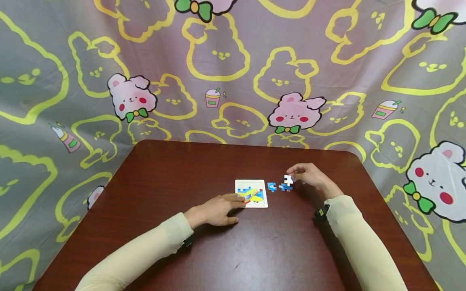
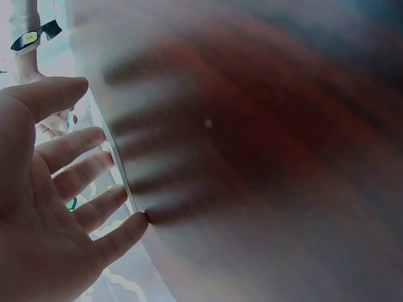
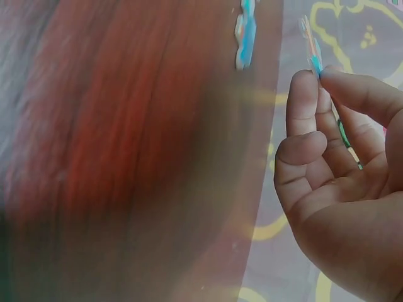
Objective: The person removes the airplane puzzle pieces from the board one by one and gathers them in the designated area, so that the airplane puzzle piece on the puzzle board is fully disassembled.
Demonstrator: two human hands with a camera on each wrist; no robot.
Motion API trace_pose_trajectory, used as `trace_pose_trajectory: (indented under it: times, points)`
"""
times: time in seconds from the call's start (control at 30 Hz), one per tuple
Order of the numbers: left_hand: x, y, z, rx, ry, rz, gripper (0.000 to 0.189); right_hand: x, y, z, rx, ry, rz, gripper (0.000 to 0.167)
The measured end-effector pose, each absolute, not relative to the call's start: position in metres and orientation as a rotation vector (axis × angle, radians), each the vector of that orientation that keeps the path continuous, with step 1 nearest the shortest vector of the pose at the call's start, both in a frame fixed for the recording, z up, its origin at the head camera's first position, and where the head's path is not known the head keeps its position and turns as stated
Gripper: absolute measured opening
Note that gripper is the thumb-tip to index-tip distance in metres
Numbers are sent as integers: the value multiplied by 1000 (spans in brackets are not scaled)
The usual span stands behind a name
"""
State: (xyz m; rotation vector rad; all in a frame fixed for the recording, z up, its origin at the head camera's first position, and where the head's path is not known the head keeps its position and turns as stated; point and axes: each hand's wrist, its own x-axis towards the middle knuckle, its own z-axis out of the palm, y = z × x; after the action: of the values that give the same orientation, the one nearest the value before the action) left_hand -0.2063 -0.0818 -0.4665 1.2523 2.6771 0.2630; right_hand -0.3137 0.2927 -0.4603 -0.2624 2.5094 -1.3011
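Note:
My right hand (image 1: 309,176) pinches a jigsaw puzzle piece (image 1: 288,180) between thumb and fingers, raised over the table with its white face toward the head camera. In the right wrist view the same piece (image 3: 313,47) shows nearly edge-on at the fingertips. A square white puzzle tray (image 1: 243,183) lies flat, with a yellow airplane picture (image 1: 253,196) on blue partly put together in it. My left hand (image 1: 219,209) has its fingers spread, fingertips resting at the tray's left side. The left wrist view shows that hand (image 2: 69,170) with relaxed, extended fingers and nothing gripped.
Two loose blue puzzle pieces lie right of the tray: one piece (image 1: 272,186) close to it, another piece (image 1: 285,187) just below the held one. The dark wooden table (image 1: 182,169) meets a cartoon-print curtain (image 1: 233,93) behind and at the sides.

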Motion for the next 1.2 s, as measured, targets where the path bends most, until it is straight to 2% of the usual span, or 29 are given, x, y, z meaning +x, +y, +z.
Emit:
trace_pose_trajectory:
  times: [0.6,1.2]
  points:
    - [-206,-82,-465,1258,2678,268,55,-310,320,-469,-229,2486,-1294,28]
    - [-206,-82,-466,1275,2674,269,56,-304,326,-472,-184,2569,-1191,24]
